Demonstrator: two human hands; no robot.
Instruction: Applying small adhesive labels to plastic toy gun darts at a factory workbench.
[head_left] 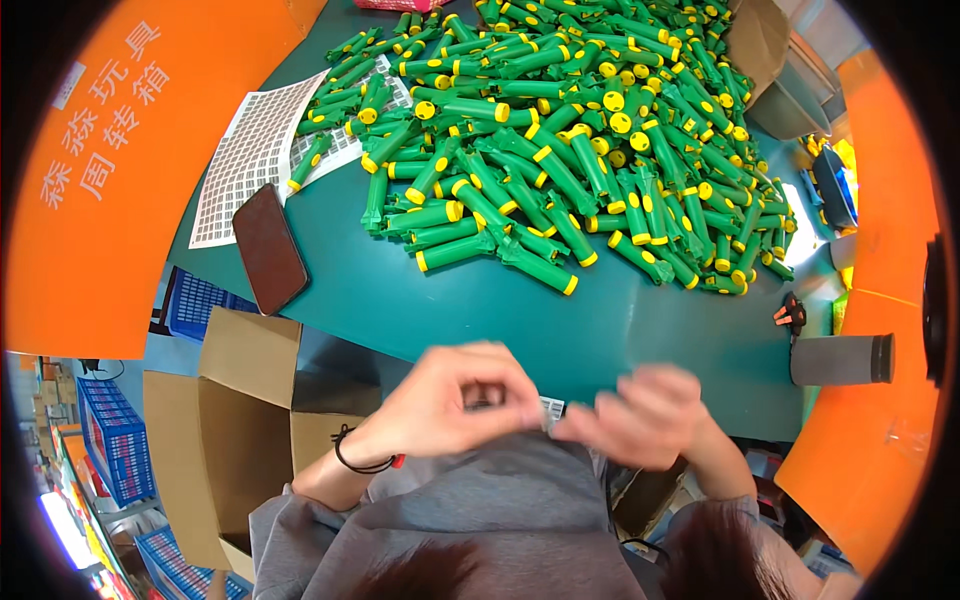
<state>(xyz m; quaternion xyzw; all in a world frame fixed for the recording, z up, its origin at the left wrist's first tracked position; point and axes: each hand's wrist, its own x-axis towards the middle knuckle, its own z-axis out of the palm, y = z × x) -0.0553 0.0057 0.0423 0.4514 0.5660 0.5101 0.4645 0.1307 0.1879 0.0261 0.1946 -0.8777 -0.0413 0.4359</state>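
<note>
While a small white printed piece (pixel 553 406) shows between the left hand (pixel 440 400) — pinched narrow, apparently on it — and the right hand (pixel 642 415), its grip too blurred to tell, a hasty tug could tear it; green tubes (pixel 563 181) lie heaped beyond.

The green desk (pixel 400 310) carries a heap of green tubes (pixel 567 182) with yellow ends, printed sheets (pixel 245 140) partly beneath them, a dark phone (pixel 270 250), and a small orange-and-black tool (pixel 790 314).

A small, partly hidden white piece (pixel 552 407) with dark marks shows at the left grip (pixel 432 402).
</note>
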